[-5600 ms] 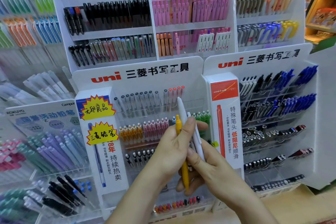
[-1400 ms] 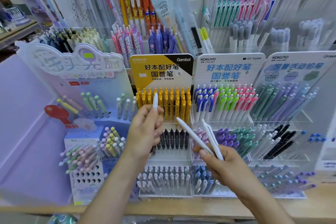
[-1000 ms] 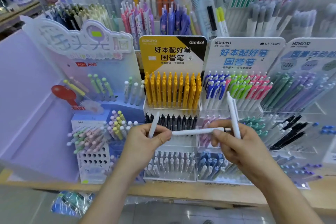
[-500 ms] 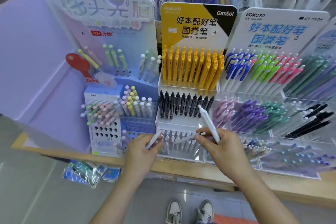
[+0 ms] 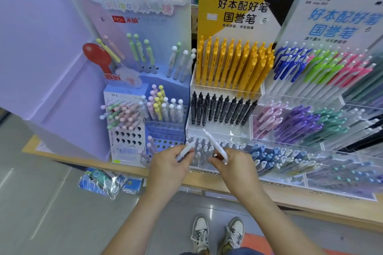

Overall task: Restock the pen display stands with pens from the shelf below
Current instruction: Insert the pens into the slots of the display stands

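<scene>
A pair of shoes (image 5: 217,234) stands on the floor at the bottom edge of view. Both forearms reach up to the counter's (image 5: 331,213) front edge. The left hand (image 5: 165,168) curls around a white pen (image 5: 185,151) that points up and to the right. The right hand (image 5: 234,168) pinches a second white pen (image 5: 214,144) that slants up and to the left. The two pen tips are close together over the pale pens (image 5: 204,149) in the clear stand's lowest tier. Both pens' lower ends are hidden in the fingers, and I cannot tell whether the right hand holds another pen. Behind rise black pens (image 5: 219,109), then yellow pens (image 5: 232,64). The stands to the right are blurred and cut off.
</scene>
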### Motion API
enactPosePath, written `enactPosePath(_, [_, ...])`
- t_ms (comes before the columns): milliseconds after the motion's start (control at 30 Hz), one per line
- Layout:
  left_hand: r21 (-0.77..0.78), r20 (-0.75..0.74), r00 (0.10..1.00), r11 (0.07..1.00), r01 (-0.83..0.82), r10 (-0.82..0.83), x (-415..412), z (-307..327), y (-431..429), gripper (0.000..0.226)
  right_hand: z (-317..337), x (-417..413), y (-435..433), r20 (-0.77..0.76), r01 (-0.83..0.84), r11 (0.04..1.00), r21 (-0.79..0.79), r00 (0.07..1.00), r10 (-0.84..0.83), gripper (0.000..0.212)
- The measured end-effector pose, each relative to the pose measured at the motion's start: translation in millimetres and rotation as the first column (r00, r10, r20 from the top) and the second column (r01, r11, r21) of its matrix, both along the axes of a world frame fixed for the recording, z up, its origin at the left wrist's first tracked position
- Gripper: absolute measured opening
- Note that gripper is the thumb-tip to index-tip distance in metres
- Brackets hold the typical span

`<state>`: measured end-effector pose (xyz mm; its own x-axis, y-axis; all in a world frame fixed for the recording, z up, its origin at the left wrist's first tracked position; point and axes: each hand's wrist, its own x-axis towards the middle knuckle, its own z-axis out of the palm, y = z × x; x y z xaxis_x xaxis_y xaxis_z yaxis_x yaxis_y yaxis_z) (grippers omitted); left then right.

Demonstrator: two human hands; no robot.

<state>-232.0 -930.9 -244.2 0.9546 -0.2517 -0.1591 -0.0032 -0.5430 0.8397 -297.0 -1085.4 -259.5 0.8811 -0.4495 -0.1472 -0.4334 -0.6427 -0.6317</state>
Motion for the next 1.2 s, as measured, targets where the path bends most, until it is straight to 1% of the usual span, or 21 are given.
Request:
enactPosePath(133, [-0.017,-0.016,1.0,1.0,0.025,-0.025,0,-1,-5,0.033,-8,5,9,0.02,0.006,1.0,0.006,1.0,-0.006,0.022])
enactPosePath(233, [0.001,-0.024,0.997,0.997,0.072,-0.072,2,-1,-10,0.021,-10,7,13,0.064,0.008,0.999,0.041,0.998,-0.01,0.017])
enactPosePath(333, [0.008,-0.023,0.988,0.988,0.155,-0.154,4,-1,-14,0.014,-9,5,10,0.051,0.0,0.996,0.09,0.999,-0.004,0.012])
enactPosePath(400, [0.056,0.001,0.979,0.977,0.204,-0.204,6,-3,-18,0.007,-7,4,7,0.064,0.007,0.989,0.148,0.998,-0.017,0.003])
enactPosePath(433, [0.099,0.023,0.975,0.971,0.216,-0.219,7,-3,-20,0.006,-4,2,5,0.087,0.024,0.98,0.198,0.995,-0.042,0.004])
enactPosePath(500, [0.191,0.079,0.966,0.955,0.228,-0.246,9,-6,-22,0.011,4,-3,0,0.122,0.068,0.946,0.316,0.986,-0.111,0.011])
enactPosePath(567, [0.26,0.121,0.953,0.935,0.239,-0.277,12,-8,-23,0.013,15,-9,-8,0.126,0.095,0.898,0.431,0.978,-0.164,0.01])
enactPosePath(633, [0.317,0.145,0.942,0.916,0.245,-0.302,13,-9,-24,0.014,25,-17,-21,0.094,0.101,0.861,0.498,0.981,-0.17,0.009])
enactPosePath(667, [0.337,0.157,0.937,0.909,0.245,-0.311,13,-10,-24,0.014,29,-20,-27,0.078,0.106,0.853,0.512,0.983,-0.168,0.013])
enactPosePath(733, [0.333,0.173,0.937,0.913,0.236,-0.305,14,-11,-24,0.011,33,-25,-39,0.064,0.125,0.824,0.552,0.979,-0.192,0.021])
enactPosePath(800, [0.308,0.154,0.938,0.917,0.254,-0.311,17,-11,-24,0.008,35,-27,-46,0.052,0.155,0.787,0.598,0.972,-0.231,0.027])
enactPosePath(900, [0.33,0.108,0.926,0.892,0.31,-0.362,20,-12,-24,0.008,40,-27,-48,0.07,0.143,0.745,0.652,0.966,-0.247,0.029])
enactPosePath(967, [0.358,0.089,0.92,0.874,0.328,-0.381,22,-11,-24,0.007,44,-28,-47,0.103,0.142,0.725,0.674,0.954,-0.282,0.026])
enactPosePath(1000, [0.344,0.085,0.921,0.879,0.33,-0.38,22,-11,-24,0.006,45,-29,-46,0.111,0.16,0.714,0.682,0.942,-0.316,0.023])
enactPosePath(1033, [0.295,0.081,0.928,0.898,0.325,-0.363,22,-10,-24,0.004,46,-30,-46,0.117,0.177,0.698,0.694,0.929,-0.352,0.02])
enactPosePath(1067, [0.21,0.067,0.942,0.928,0.309,-0.329,23,-7,-22,0.002,46,-31,-47,0.121,0.189,0.677,0.711,0.916,-0.383,0.016])
enactPosePath(1133, [0.029,0.009,0.968,0.968,0.251,-0.251,25,5,-18,0.008,47,-34,-51,0.114,0.21,0.63,0.748,0.894,-0.433,0.01])
enactPosePath(1200, [-0.111,-0.027,0.974,0.969,0.222,-0.227,28,23,-16,0.007,48,-35,-56,0.093,0.226,0.564,0.794,0.872,-0.48,0.009])
